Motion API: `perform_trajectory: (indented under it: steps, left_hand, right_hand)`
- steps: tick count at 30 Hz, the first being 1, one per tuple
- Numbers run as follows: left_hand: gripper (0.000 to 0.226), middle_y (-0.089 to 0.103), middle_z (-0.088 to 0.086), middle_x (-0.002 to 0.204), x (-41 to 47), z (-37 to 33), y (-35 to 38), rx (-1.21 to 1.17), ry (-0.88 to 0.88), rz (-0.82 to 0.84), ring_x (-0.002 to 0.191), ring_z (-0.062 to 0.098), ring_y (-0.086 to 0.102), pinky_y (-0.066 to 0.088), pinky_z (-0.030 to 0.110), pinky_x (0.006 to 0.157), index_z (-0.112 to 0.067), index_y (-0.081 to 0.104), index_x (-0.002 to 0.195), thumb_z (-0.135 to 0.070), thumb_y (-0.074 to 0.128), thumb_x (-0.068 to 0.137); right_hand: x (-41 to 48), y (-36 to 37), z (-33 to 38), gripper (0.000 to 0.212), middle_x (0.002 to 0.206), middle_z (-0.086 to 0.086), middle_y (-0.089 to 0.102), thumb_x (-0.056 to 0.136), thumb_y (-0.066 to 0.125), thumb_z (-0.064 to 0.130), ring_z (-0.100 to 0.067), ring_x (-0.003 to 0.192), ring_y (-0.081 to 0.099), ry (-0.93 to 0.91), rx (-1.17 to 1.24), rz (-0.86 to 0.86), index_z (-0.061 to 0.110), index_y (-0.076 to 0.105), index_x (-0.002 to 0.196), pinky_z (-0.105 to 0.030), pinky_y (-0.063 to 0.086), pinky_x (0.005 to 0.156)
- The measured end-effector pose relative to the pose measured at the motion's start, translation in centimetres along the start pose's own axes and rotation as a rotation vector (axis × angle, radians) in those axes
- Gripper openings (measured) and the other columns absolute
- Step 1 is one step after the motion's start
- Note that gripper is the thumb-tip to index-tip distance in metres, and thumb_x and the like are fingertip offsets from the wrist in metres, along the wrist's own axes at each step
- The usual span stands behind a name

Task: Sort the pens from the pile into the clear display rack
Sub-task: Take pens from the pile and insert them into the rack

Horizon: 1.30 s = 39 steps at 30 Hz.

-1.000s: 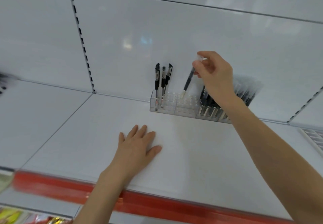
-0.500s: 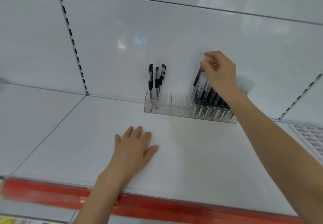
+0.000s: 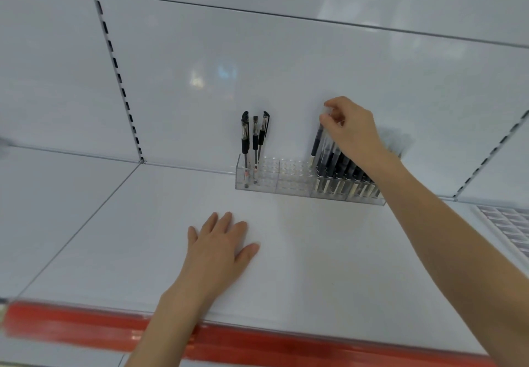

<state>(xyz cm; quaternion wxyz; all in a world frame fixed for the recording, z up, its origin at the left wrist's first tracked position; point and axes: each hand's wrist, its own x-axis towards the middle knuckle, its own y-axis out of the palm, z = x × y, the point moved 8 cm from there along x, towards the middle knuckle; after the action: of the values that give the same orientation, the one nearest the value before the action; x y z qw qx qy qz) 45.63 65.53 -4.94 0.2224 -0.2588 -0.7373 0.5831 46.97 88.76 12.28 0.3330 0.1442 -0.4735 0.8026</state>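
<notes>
White shelf (image 3: 315,252): right hand (image 3: 352,129) pinching pen (image 3: 316,144) top, steering tip into rack (image 3: 286,183) below; left hand (image 3: 220,247) spread flat, bracing.

Pens (image 3: 340,166) in rack (image 3: 292,183) on shelf (image 3: 315,252)

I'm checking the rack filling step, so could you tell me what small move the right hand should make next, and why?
Probably push the pen straight down until it seats. The right hand pinches its top, and its tip is at a hole in the clear display rack, beside the full right-hand section. It stands higher than its neighbours. The left hand lies flat on the shelf.
</notes>
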Motion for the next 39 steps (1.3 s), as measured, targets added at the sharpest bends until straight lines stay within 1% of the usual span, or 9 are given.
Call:
perform_trajectory:
  steps: [11, 16, 20, 22, 25, 28, 30, 33, 39]
  left_hand:
    - [0.101, 0.022, -0.001, 0.154, -0.1, 0.0, -0.1, -0.028, -0.007, -0.015, 0.144, 0.023, 0.012, 0.016, 0.048, 0.111, -0.031, 0.036, 0.137, -0.069, -0.009, 0.055]
    - [0.100, 0.024, -0.001, 0.153, -0.2, 0.0, -0.4, -0.072, -0.005, -0.028, 0.143, 0.024, 0.013, 0.017, 0.047, 0.110, -0.029, 0.039, 0.136, -0.070, -0.005, 0.056]
    - [0.086, 0.029, -0.002, 0.151, -0.3, 0.0, -0.5, -0.112, -0.006, -0.019, 0.143, 0.021, 0.015, 0.016, 0.045, 0.111, -0.027, 0.043, 0.134, -0.073, 0.011, 0.069]
    - [0.066, 0.037, 0.000, 0.146, -0.2, 0.2, -0.8, -0.140, -0.003, -0.028, 0.141, 0.020, 0.021, 0.020, 0.044, 0.110, -0.021, 0.048, 0.131, -0.063, 0.029, 0.085]
    - [0.081, 0.058, 0.010, 0.125, -0.8, 0.1, -2.6, -0.188, 0.044, -0.152, 0.121, 0.028, 0.050, 0.038, 0.042, 0.100, -0.009, 0.061, 0.115, -0.063, 0.020, 0.072]
    - [0.082, 0.063, 0.012, 0.117, -2.2, -0.3, -3.9, -0.158, 0.074, -0.222, 0.106, 0.033, 0.059, 0.043, 0.044, 0.095, -0.008, 0.063, 0.114, -0.059, 0.016, 0.070]
    - [0.077, 0.065, 0.013, 0.116, -3.7, -0.5, -4.6, -0.153, 0.081, -0.252, 0.105, 0.033, 0.060, 0.043, 0.046, 0.096, -0.008, 0.063, 0.115, -0.058, 0.020, 0.074]
    - [0.056, 0.071, 0.014, 0.100, -7.2, 0.1, -5.8, -0.131, 0.074, -0.392, 0.090, 0.032, 0.068, 0.049, 0.050, 0.082, -0.005, 0.068, 0.103, -0.045, 0.036, 0.082]
    - [0.042, 0.072, 0.007, 0.096, -16.7, 6.2, -6.9, -0.130, -0.109, -0.487, 0.086, 0.025, 0.068, 0.049, 0.028, 0.075, -0.008, 0.069, 0.102, -0.037, 0.044, 0.085]
  right_hand:
    - [-0.5, 0.4, 0.6, 0.018, 0.093, -0.010, 0.067, 0.091, 0.049, 0.015, -0.020, 0.087, 0.058, -0.090, -0.149, -0.030, 0.002, 0.061, 0.098, -0.021, 0.038, 0.074]
    - [-0.7, 0.6, 0.4, 0.026, 0.102, -0.012, 0.065, 0.092, 0.047, 0.015, -0.025, 0.096, 0.057, -0.069, -0.167, -0.007, 0.003, 0.054, 0.114, -0.026, 0.038, 0.078]
    - [-1.7, -0.1, 0.8, 0.031, 0.119, -0.010, 0.060, 0.094, 0.046, 0.017, -0.024, 0.114, 0.049, -0.119, -0.177, -0.001, 0.006, 0.053, 0.122, -0.011, 0.024, 0.084]
    - [-2.8, -1.3, 1.5, 0.027, 0.121, -0.009, 0.060, 0.093, 0.048, 0.017, -0.023, 0.119, 0.047, -0.161, -0.180, -0.027, 0.006, 0.059, 0.116, -0.005, 0.019, 0.086]
    - [-5.3, -2.3, 2.7, 0.025, 0.121, -0.003, 0.060, 0.093, 0.050, 0.018, -0.017, 0.117, 0.047, -0.142, -0.154, 0.113, 0.008, 0.062, 0.113, -0.005, 0.021, 0.084]
    - [-8.9, -2.5, 3.7, 0.027, 0.111, 0.008, 0.059, 0.090, 0.055, 0.025, -0.005, 0.105, 0.047, -0.110, -0.098, 0.280, 0.017, 0.061, 0.115, -0.007, 0.026, 0.081]
    - [-11.8, -2.4, 4.6, 0.028, 0.110, 0.014, 0.057, 0.088, 0.057, 0.029, -0.001, 0.105, 0.048, -0.081, -0.014, 0.293, 0.023, 0.061, 0.115, -0.010, 0.030, 0.087]
    - [-16.1, -0.8, 6.8, 0.025, 0.109, 0.021, 0.057, 0.086, 0.059, 0.030, 0.006, 0.107, 0.049, -0.093, 0.136, 0.294, 0.030, 0.060, 0.111, -0.006, 0.034, 0.091]
    - [-21.4, 5.8, 13.7, 0.023, 0.112, 0.028, 0.056, 0.085, 0.059, 0.034, 0.014, 0.109, 0.048, -0.188, 0.388, 0.406, 0.046, 0.054, 0.104, 0.002, 0.030, 0.090]
